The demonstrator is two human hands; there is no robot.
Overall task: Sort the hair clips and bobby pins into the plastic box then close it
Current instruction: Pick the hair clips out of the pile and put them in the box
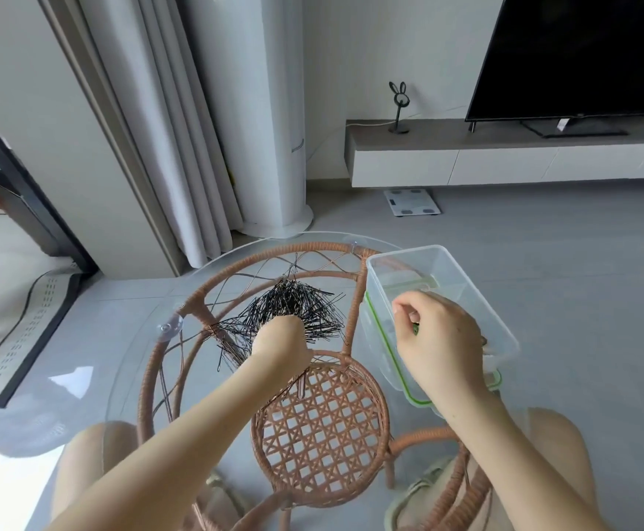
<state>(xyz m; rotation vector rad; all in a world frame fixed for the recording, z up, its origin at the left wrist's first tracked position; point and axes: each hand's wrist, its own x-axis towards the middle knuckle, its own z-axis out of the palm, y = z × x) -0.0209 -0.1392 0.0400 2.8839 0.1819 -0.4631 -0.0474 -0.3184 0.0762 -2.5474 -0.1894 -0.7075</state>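
Observation:
A loose heap of black bobby pins [293, 304] lies on the round glass tabletop [128, 362]. My left hand [280, 341] rests on the near side of the heap, fingers curled down into the pins. To the right stands the clear plastic box [446, 270], open, on its green-rimmed lid [389, 350]. My right hand [439, 339] hovers over the box's near half, fingers pinched on a small dark green item, probably a hair clip [415, 328]. The hand hides most of the box's inside.
The glass top sits on a rattan frame [320, 431] with a woven shelf below. My knees [94, 454] are under the near edge. A TV cabinet [504, 159], a white scale [412, 203] and a curtain [182, 147] stand beyond the table.

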